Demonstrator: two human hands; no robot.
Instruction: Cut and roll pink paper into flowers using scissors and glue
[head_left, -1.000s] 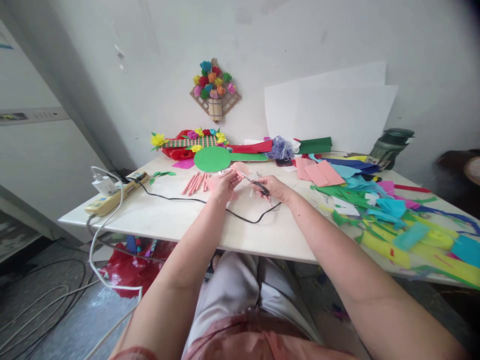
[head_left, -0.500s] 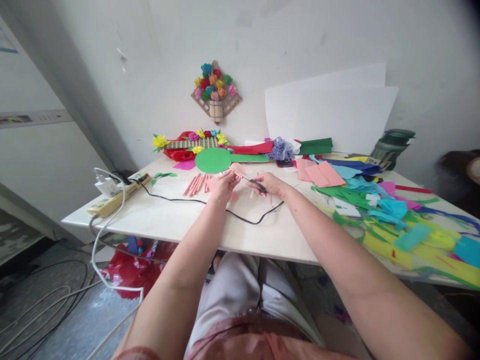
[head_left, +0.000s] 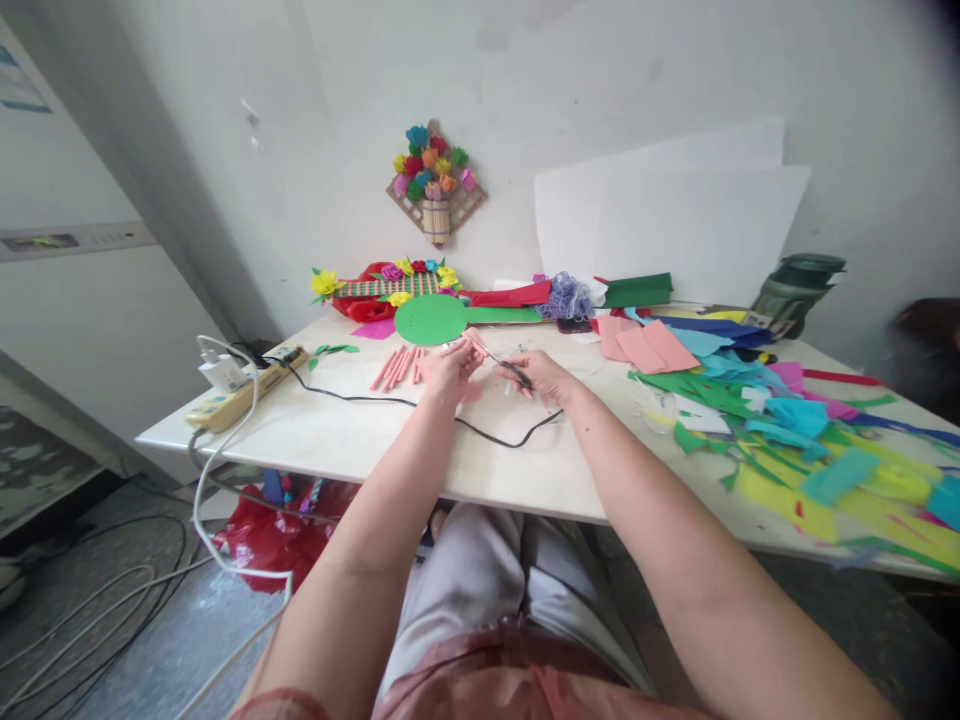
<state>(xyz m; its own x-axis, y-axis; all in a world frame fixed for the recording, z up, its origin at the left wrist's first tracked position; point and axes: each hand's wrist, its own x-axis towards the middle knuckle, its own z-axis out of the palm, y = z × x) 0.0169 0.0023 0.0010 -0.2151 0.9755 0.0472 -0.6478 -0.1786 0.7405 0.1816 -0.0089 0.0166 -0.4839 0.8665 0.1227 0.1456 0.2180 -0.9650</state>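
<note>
Over the white table, my left hand (head_left: pixel 455 366) pinches a small piece of pink paper (head_left: pixel 472 338). My right hand (head_left: pixel 538 375) is closed around the dark handles of a pair of scissors (head_left: pixel 514 374), whose blades point left at the pink paper. Whether the blades are apart is too small to tell. Left of my left hand lie several rolled pink paper strips (head_left: pixel 396 367). Just behind my hands is a green paper disc (head_left: pixel 430 320) with a long green strip running right from it.
Coloured paper scraps (head_left: pixel 795 430) and folded pink sheets (head_left: pixel 654 346) cover the table's right side, with a dark green bottle (head_left: pixel 799 295) behind. A black cable (head_left: pixel 352 399) crosses in front of my hands from a power strip (head_left: pixel 244 390). Decorated paper flowers (head_left: pixel 405 283) lie at the back.
The view has shifted slightly. Both hands stay in nearly the same place, still holding the pink paper and the scissors.
</note>
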